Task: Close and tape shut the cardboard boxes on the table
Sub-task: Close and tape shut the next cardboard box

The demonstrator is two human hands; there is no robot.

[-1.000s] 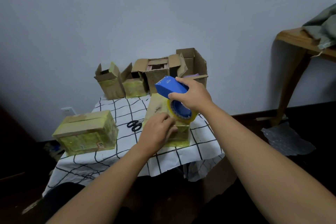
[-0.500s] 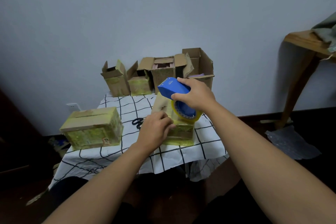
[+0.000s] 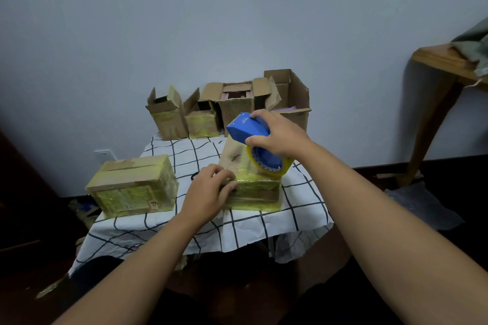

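Note:
A closed cardboard box (image 3: 253, 192) wrapped in yellowish tape sits at the middle of the checked table (image 3: 298, 208). My right hand (image 3: 277, 137) grips a blue tape dispenser (image 3: 248, 128) whose yellow tape roll (image 3: 266, 165) rests on the box's top right. My left hand (image 3: 208, 190) presses its curled fingers on the box's front top edge, over the tape. A second taped box (image 3: 132, 187) stands to the left. Several open boxes (image 3: 237, 103) line the back edge.
Black scissors (image 3: 195, 176) lie behind my left hand, mostly hidden. A wooden side table (image 3: 443, 60) with cloth on it stands at the right. A wall socket (image 3: 104, 153) is low on the wall. Plastic wrap (image 3: 422, 203) lies on the dark floor.
The view has shifted slightly. My right hand has tipped the dispenser a little over the box top, and my left hand has slid onto the box's front edge.

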